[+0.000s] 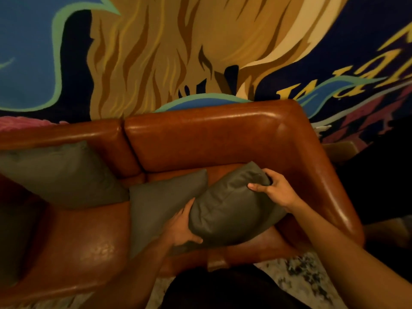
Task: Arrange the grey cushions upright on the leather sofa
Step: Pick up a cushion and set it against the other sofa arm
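A brown leather sofa runs across the view, its right armrest at the right. I hold one grey cushion tilted above the right seat. My left hand grips its lower left corner and my right hand grips its upper right corner. A second grey cushion lies flat on the seat, partly under the held one. A third grey cushion leans against the backrest at the left.
A painted mural wall rises right behind the sofa. A patterned rug covers the floor in front. A dark shape stands beyond the right armrest. Another grey shape shows at the far left edge.
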Motion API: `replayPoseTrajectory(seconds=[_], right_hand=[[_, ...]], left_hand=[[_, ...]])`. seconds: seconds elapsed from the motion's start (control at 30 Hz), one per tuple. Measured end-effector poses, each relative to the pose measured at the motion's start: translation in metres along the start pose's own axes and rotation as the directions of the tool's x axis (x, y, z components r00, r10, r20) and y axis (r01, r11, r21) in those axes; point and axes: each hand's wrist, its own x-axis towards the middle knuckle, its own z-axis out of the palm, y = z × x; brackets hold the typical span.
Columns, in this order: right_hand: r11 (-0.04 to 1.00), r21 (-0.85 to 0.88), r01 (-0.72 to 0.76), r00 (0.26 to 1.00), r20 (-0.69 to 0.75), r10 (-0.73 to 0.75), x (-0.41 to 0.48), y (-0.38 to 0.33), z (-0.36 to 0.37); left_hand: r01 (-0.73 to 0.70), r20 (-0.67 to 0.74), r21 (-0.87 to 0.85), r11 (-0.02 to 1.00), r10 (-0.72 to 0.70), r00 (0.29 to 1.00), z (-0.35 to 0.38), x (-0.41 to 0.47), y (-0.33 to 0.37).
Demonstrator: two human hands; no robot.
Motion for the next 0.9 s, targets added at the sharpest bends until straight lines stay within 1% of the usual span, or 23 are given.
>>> replayPoseTrajectory(seconds=[0.1, 0.2, 0.33, 0.4, 0.47, 0.53, 0.6, 0.73, 0.8, 0.9], right_hand=[[1.0, 0.019, 0.024, 0.996, -0.086, -0.022, -0.024, 0.002, 0.001], [0.999, 0.022, 0.046, 0.984, -0.176, -0.042, -0.047, 0.001, -0.002], [0.996, 0.027, 0.09, 0.95, -0.303, -0.078, -0.076, -0.003, -0.012], [0.992, 0.063, 0.105, 0.925, -0.373, -0.074, -0.091, -0.003, -0.016], [0.988, 0.105, 0.112, 0.91, -0.411, -0.06, -0.103, 0.0, -0.02], [0.986, 0.138, 0.09, 0.897, -0.441, -0.021, -0.112, 0.006, -0.024], [0.988, 0.15, 0.049, 0.881, -0.472, 0.028, -0.12, 0.016, -0.027], [0.983, 0.118, -0.139, 0.86, -0.478, 0.179, -0.135, 0.044, -0.026], [0.969, 0.109, -0.223, 0.847, -0.469, 0.248, -0.139, 0.061, -0.021], [0.945, 0.134, -0.298, 0.821, -0.468, 0.326, -0.137, 0.088, -0.016]], left_hand=[[-0.043, 0.024, 0.074, 0.996, 0.041, 0.999, -0.022, 0.005, 0.009], [-0.126, 0.033, 0.2, 0.972, 0.122, 0.992, -0.048, 0.015, 0.02], [-0.281, 0.04, 0.34, 0.898, 0.285, 0.958, -0.091, 0.029, 0.052], [-0.352, 0.077, 0.399, 0.847, 0.352, 0.933, -0.109, 0.039, 0.074], [-0.406, 0.116, 0.451, 0.795, 0.399, 0.91, -0.122, 0.05, 0.097], [-0.463, 0.154, 0.506, 0.728, 0.452, 0.879, -0.129, 0.062, 0.119], [-0.516, 0.192, 0.578, 0.633, 0.509, 0.839, -0.133, 0.076, 0.139], [-0.598, 0.31, 0.7, 0.39, 0.588, 0.747, -0.123, 0.106, 0.18], [-0.63, 0.375, 0.715, 0.304, 0.594, 0.712, -0.112, 0.122, 0.195], [-0.659, 0.468, 0.72, 0.217, 0.548, 0.693, -0.093, 0.145, 0.213]])
